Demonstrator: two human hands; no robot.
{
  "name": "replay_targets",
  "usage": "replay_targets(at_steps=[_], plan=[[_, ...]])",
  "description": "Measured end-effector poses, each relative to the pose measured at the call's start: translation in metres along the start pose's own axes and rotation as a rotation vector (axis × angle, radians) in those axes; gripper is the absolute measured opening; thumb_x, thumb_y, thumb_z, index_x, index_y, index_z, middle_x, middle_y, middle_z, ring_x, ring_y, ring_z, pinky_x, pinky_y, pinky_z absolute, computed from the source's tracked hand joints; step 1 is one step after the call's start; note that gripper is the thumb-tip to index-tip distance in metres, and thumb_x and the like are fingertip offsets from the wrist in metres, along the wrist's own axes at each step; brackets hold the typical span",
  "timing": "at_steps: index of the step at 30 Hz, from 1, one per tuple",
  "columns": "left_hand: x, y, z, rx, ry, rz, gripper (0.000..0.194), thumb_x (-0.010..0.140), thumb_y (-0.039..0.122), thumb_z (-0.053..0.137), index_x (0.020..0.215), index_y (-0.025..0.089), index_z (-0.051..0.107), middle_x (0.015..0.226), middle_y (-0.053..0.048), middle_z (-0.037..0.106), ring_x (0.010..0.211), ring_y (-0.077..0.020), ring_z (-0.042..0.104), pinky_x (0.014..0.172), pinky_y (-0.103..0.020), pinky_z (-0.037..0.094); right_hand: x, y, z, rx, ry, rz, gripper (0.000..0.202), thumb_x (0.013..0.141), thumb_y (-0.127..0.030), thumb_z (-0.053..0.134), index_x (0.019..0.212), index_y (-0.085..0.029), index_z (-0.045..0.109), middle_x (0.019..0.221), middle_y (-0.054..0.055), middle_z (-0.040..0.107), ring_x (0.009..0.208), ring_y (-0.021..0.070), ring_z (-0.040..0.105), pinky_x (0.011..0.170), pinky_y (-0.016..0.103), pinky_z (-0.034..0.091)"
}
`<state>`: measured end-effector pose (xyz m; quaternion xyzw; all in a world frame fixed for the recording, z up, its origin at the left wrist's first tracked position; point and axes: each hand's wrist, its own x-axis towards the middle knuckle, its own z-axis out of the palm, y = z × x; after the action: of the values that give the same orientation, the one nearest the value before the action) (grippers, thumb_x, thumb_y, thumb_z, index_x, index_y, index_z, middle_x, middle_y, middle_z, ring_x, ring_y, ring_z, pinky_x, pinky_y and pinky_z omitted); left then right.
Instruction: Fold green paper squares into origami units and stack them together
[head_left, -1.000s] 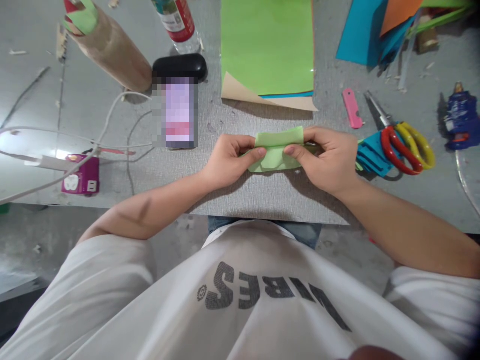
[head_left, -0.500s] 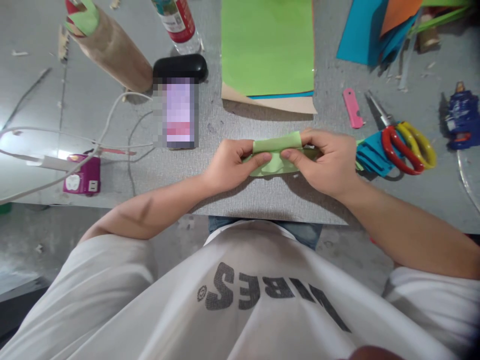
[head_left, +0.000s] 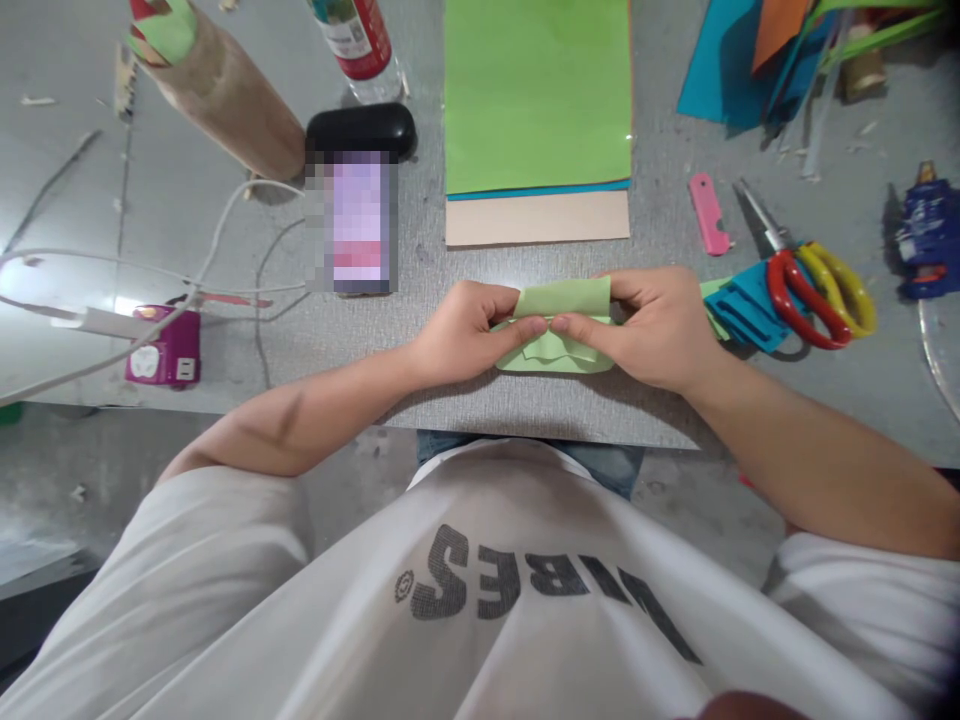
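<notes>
A folded piece of light green paper (head_left: 566,297) is between my two hands, close to the table's front edge. My left hand (head_left: 472,325) pinches its left end, thumb on top and fingers behind. My right hand (head_left: 652,322) grips the right end the same way, and the two thumb tips almost meet at the middle crease. The lower flap of the paper spreads below the thumbs. Just right of my right hand lie cut blue paper pieces (head_left: 742,305), with scissors (head_left: 787,285) with red and yellow handles on them.
Stacked coloured sheets (head_left: 536,95) lie ahead of my hands. To the left are a phone (head_left: 358,220), a black case (head_left: 360,130), a bottle (head_left: 352,40), a brown paper roll (head_left: 225,100), cables and a purple adapter (head_left: 163,347). Rightward lie a pink cutter (head_left: 709,212) and a blue glue gun (head_left: 930,230).
The green paper has come slightly toward me and its lower flap shows more. My thumbs have drawn closer together. The beige sheet's curled edge now lies flat.
</notes>
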<state>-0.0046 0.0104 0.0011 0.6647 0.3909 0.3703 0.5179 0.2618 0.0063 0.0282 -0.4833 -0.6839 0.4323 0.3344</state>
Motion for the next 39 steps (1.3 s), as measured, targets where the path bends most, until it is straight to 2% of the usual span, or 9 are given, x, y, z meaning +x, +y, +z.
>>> replay_targets(at_steps=[5,8,11,18,22,27,31,35,39], plan=[[0.005,0.005,-0.005,0.018,-0.042,-0.041,0.055,0.100,0.066,0.099,0.078,0.021,0.077,0.068,0.000,0.063,0.062,-0.0140,0.054,0.054,-0.031,0.034,0.004,0.007,-0.012,-0.009,-0.037,-0.013,0.026,0.096,-0.051,0.102,0.085,-0.031,0.088,0.081,-0.001,0.080,0.076,0.0231,0.073,0.071,0.040,0.062],[0.005,0.010,-0.006,0.025,-0.060,-0.063,0.050,0.104,0.061,0.095,0.080,0.020,0.079,0.070,-0.001,0.066,0.063,-0.0137,0.053,0.055,-0.031,0.035,0.004,0.007,-0.006,0.079,-0.059,-0.002,0.020,0.094,-0.050,0.103,0.097,-0.033,0.093,0.094,0.000,0.088,0.085,0.0269,0.081,0.076,0.043,0.069],[0.005,0.009,-0.008,0.022,-0.091,-0.065,0.049,0.105,0.062,0.094,0.082,0.021,0.081,0.071,-0.001,0.066,0.063,-0.0144,0.053,0.055,-0.032,0.035,0.004,0.010,-0.001,0.149,-0.090,0.038,0.028,0.088,-0.051,0.109,0.105,-0.033,0.095,0.102,0.001,0.092,0.089,0.0295,0.085,0.072,0.044,0.071],[0.009,0.002,-0.011,0.027,-0.107,-0.041,0.061,0.105,0.072,0.094,0.076,0.022,0.074,0.066,0.000,0.056,0.059,-0.0133,0.047,0.053,-0.033,0.030,0.009,0.017,-0.012,0.102,-0.092,0.047,0.033,0.089,-0.058,0.110,0.092,-0.030,0.092,0.084,0.001,0.083,0.079,0.0260,0.078,0.068,0.042,0.066],[0.006,0.007,-0.004,0.064,-0.101,-0.047,0.065,0.106,0.070,0.093,0.071,0.022,0.068,0.065,0.002,0.051,0.060,-0.0117,0.042,0.053,-0.032,0.029,0.006,0.007,-0.003,0.079,-0.086,0.036,0.039,0.090,-0.068,0.107,0.092,-0.032,0.091,0.082,0.000,0.081,0.077,0.0249,0.074,0.063,0.040,0.061],[0.001,0.008,0.002,0.033,-0.146,-0.081,0.062,0.107,0.067,0.090,0.073,0.022,0.066,0.067,0.002,0.051,0.064,-0.0123,0.043,0.057,-0.032,0.027,0.002,0.008,0.004,0.028,-0.109,0.094,0.053,0.091,-0.069,0.109,0.075,-0.030,0.077,0.066,-0.003,0.063,0.062,0.0194,0.060,0.057,0.039,0.053],[0.002,0.005,-0.002,0.018,-0.132,-0.116,0.057,0.108,0.060,0.090,0.073,0.022,0.065,0.067,0.002,0.050,0.062,-0.0128,0.041,0.058,-0.034,0.028,0.005,0.012,-0.005,0.073,-0.117,0.077,0.044,0.092,-0.063,0.108,0.079,-0.029,0.084,0.073,0.000,0.075,0.067,0.0216,0.069,0.056,0.038,0.057],[0.006,0.007,-0.007,0.032,-0.099,-0.175,0.049,0.108,0.054,0.088,0.077,0.022,0.068,0.070,0.000,0.056,0.063,-0.0139,0.048,0.058,-0.034,0.032,0.010,0.008,-0.014,0.189,-0.147,0.107,0.042,0.087,-0.068,0.111,0.091,-0.030,0.093,0.081,0.002,0.084,0.084,0.0280,0.084,0.073,0.043,0.074],[0.009,0.013,-0.009,0.056,-0.068,-0.198,0.051,0.107,0.051,0.088,0.073,0.022,0.064,0.069,0.001,0.054,0.063,-0.0129,0.045,0.058,-0.033,0.030,0.012,0.004,-0.019,0.248,-0.239,0.150,0.037,0.091,-0.064,0.109,0.102,-0.031,0.097,0.089,0.004,0.088,0.100,0.0326,0.089,0.091,0.048,0.077]])
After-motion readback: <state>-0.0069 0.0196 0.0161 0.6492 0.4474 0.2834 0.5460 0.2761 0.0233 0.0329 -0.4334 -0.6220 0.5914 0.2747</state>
